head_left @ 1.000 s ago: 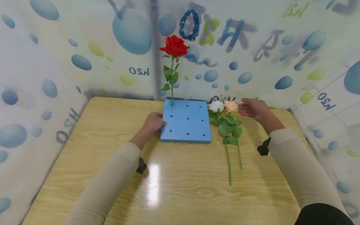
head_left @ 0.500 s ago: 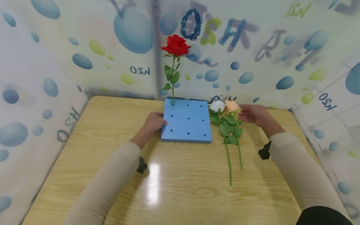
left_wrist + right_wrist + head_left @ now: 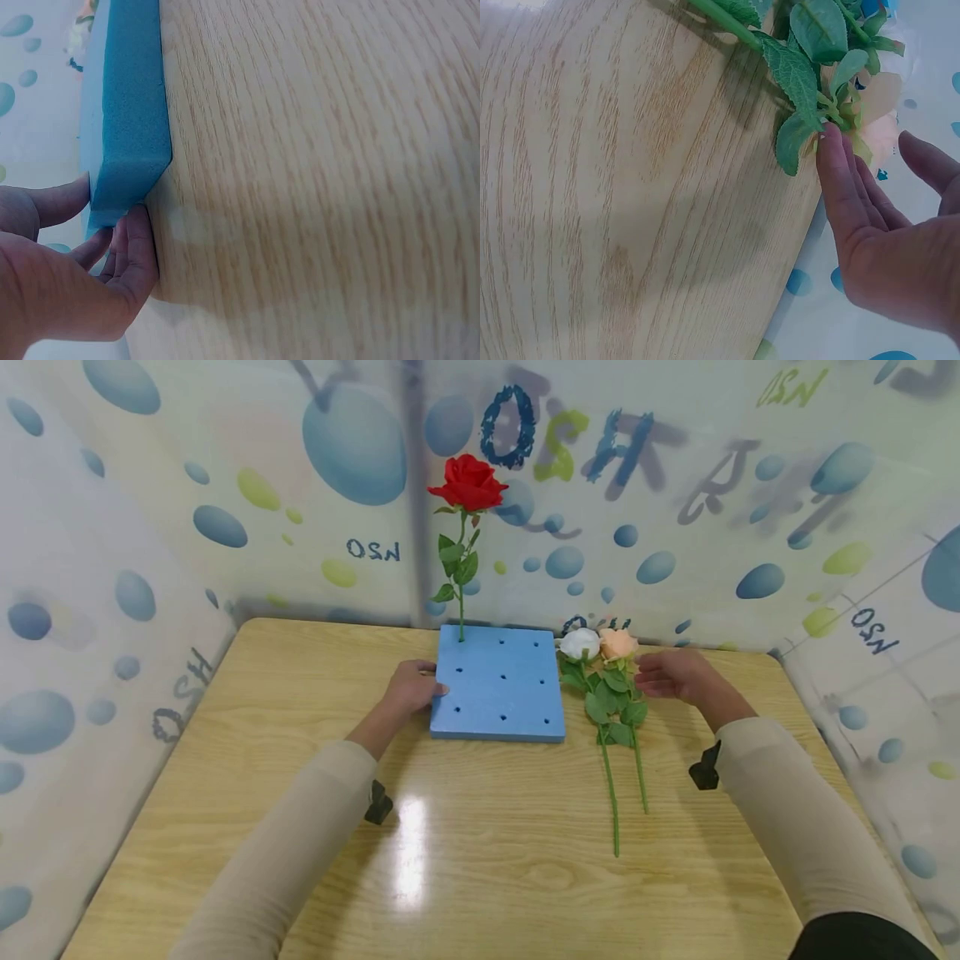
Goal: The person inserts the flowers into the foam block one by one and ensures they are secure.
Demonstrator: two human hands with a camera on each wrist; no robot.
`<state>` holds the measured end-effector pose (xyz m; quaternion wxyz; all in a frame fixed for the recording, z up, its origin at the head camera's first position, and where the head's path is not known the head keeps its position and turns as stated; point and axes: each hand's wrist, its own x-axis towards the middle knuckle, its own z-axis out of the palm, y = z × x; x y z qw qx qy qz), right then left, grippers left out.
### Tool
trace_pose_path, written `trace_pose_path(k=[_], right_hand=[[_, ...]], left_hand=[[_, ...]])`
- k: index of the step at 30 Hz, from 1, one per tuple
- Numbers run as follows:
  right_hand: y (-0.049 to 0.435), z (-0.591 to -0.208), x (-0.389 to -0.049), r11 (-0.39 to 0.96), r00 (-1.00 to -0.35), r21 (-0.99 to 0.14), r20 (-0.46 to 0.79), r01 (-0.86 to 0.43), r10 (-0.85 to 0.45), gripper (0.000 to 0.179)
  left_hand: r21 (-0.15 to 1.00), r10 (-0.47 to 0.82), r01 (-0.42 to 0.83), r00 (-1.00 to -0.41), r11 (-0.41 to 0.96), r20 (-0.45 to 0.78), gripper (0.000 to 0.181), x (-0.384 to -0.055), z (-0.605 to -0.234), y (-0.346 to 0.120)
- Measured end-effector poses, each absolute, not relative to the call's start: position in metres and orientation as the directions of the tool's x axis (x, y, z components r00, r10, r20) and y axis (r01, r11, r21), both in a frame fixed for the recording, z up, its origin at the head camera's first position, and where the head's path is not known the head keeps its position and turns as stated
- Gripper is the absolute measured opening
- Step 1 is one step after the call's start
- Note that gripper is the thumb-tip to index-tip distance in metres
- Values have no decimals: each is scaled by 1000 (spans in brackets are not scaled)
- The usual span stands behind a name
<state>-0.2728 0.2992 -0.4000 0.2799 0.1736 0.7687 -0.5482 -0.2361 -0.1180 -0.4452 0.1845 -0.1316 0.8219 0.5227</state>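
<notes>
A blue foam board (image 3: 480, 693) with rows of small holes lies on the table. My left hand (image 3: 412, 686) grips its left edge; in the left wrist view the thumb is on the top face and the fingers (image 3: 139, 244) reach under the corner. A red rose (image 3: 468, 483) stands upright in the back left hole. Right of the board lie a white rose (image 3: 580, 644) and a peach rose (image 3: 618, 644), stems toward me. My right hand (image 3: 677, 675) is beside the peach rose, thumb apart from extended fingers, fingertips right at its leaves (image 3: 795, 142).
The wooden table (image 3: 510, 860) meets a patterned wall covering (image 3: 285, 527) along its back edge. The two loose green stems (image 3: 609, 793) run toward the front of the table.
My right hand has moved down slightly and toward me, from beside the peach bloom to the stem just below it. My left hand keeps its grip on the foam board.
</notes>
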Motion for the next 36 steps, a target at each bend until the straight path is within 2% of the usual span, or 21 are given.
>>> trace_pose_path(k=[11, 18, 26, 36], right_hand=[[293, -401, -270, 407, -758, -698, -652, 590, -20, 57], [290, -405, -269, 444, -769, -692, -639, 569, -10, 51], [290, -419, -276, 554, -787, -652, -618, 517, 7, 43], [282, -426, -279, 574, -791, -626, -608, 528, 65, 36]], left_hand=[[811, -28, -409, -898, 418, -439, 54, -237, -448, -119], [809, -32, -408, -899, 423, -436, 54, -237, -450, -119], [809, -34, -410, -898, 421, -438, 54, -237, -446, -119], [811, -24, -404, -900, 424, -435, 54, -236, -446, -119]])
